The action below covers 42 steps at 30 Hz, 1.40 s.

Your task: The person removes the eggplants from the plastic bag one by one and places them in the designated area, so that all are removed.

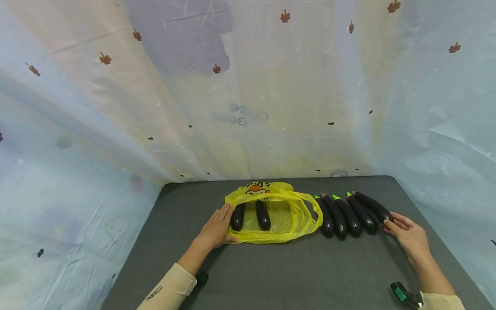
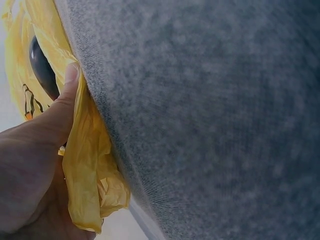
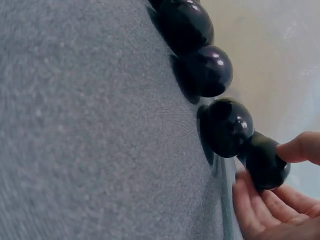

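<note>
A yellow plastic bag [image 1: 286, 234] lies on the table with its mouth towards me. Two dark eggplants [image 1: 263, 216] show inside it. At the bag's left edge my left hand [image 1: 217, 226] holds the plastic, thumb along the lower rim and fingers along the side. To the right of the bag several eggplants [image 1: 350, 219] lie side by side, stem ends away from me. My right hand [image 1: 412, 239] grips the rounded near end of the rightmost eggplant [image 1: 373, 206], which slants across beside the others; the thumb [image 3: 300, 148] is on top and the fingers are below.
The grey table [image 1: 271, 275] ends at a back edge just behind the bag. Patterned plastic sheeting [image 1: 271, 107] hangs behind and around it. A black and green wrist device [image 1: 401, 292] is by my right wrist.
</note>
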{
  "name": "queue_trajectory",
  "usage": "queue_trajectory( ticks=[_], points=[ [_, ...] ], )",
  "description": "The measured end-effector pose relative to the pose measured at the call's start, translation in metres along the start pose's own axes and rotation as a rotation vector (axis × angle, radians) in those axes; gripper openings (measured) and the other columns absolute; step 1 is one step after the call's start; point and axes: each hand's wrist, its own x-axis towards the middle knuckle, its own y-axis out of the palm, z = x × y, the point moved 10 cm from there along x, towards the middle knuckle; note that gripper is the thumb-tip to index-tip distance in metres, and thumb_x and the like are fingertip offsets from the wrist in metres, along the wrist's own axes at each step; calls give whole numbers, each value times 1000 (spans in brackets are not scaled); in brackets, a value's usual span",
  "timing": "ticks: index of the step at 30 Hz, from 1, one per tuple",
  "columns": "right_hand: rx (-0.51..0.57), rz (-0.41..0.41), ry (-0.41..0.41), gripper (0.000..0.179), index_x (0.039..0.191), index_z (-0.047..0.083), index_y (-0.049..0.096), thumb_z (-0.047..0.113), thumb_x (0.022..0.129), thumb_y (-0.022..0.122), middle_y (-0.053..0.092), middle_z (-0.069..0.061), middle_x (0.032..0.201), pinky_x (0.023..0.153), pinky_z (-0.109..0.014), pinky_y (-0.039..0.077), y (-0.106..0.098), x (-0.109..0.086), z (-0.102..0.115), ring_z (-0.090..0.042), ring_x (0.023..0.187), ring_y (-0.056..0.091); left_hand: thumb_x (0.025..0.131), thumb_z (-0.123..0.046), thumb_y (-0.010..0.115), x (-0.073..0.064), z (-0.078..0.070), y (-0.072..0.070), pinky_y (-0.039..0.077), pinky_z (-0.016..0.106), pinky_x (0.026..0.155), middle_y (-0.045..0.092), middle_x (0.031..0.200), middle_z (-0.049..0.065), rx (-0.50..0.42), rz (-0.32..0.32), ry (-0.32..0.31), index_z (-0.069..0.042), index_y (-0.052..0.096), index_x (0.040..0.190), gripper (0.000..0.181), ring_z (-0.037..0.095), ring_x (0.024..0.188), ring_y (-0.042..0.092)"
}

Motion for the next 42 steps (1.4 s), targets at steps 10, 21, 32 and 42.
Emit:
queue_trajectory(
  ticks=[10, 21, 32, 42],
  points=[
    [-285, 20, -53, 73, 157, -8, 47, 45, 109, 64, 49, -37, 155, 68, -9, 46, 0, -1, 2, 24, 92, 38, 89, -60, 79, -1, 0, 1, 20, 50, 134, 16, 178, 19, 14, 4, 1, 1, 20, 171, 118, 36, 165, 19],
    [-403, 9, -152, 62, 148, -15, 51, 31, 109, 65, 60, -41, 138, 69, -18, 48, 6, -5, 10, -13, 94, 70, 89, -60, 79, -1, 0, 2, 19, 50, 134, 14, 179, 19, 4, 14, -6, 0, 18, 171, 118, 35, 165, 18],
    [-431, 1, -167, 59, 145, -15, 54, 30, 108, 66, 64, -39, 132, 71, -30, 54, 8, -5, 10, -51, 111, 67, 89, -59, 80, -1, 0, 2, 19, 51, 134, 16, 178, 19, -10, 5, -3, 1, 20, 170, 118, 35, 165, 19],
    [-424, -2, -121, 63, 146, -16, 52, 32, 108, 65, 62, -41, 133, 79, -49, 58, 8, -5, 6, -56, 118, 63, 89, -60, 80, -1, 1, 3, 20, 50, 134, 16, 178, 19, 3, 5, -2, 2, 20, 170, 118, 35, 165, 20]
  ],
)
